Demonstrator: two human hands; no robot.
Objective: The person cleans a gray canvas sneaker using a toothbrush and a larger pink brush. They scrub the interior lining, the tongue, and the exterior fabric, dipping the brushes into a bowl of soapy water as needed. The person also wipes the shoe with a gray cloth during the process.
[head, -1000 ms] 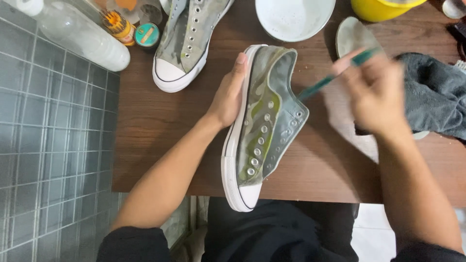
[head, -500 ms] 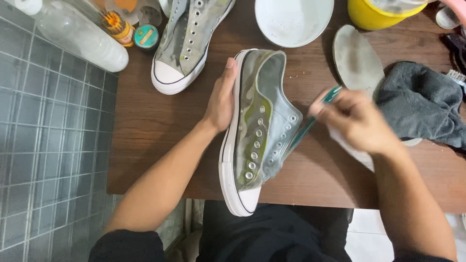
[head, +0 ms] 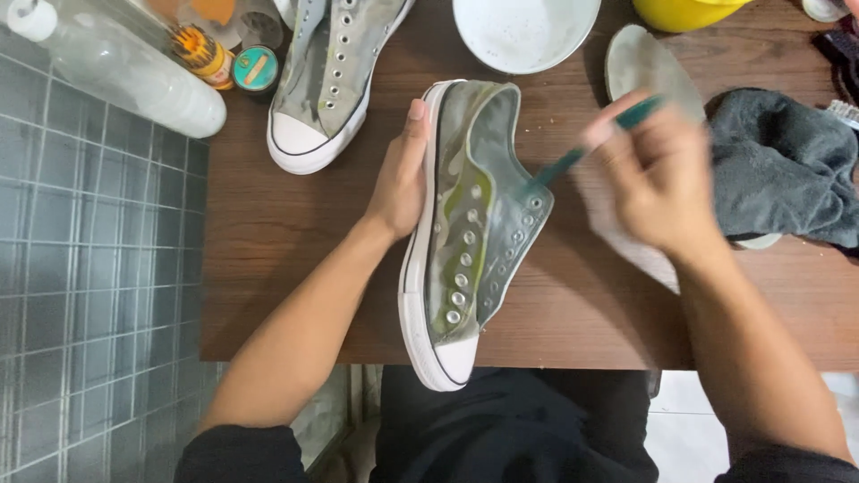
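A clear plastic bottle (head: 116, 67), small orange-labelled bottle (head: 199, 52) and round teal tin (head: 255, 69) stand top left.

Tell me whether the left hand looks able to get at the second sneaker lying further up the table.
Probably yes: the second sneaker lies just beyond the left hand, with bare wooden table between them. That hand would first have to let go of the held sneaker.
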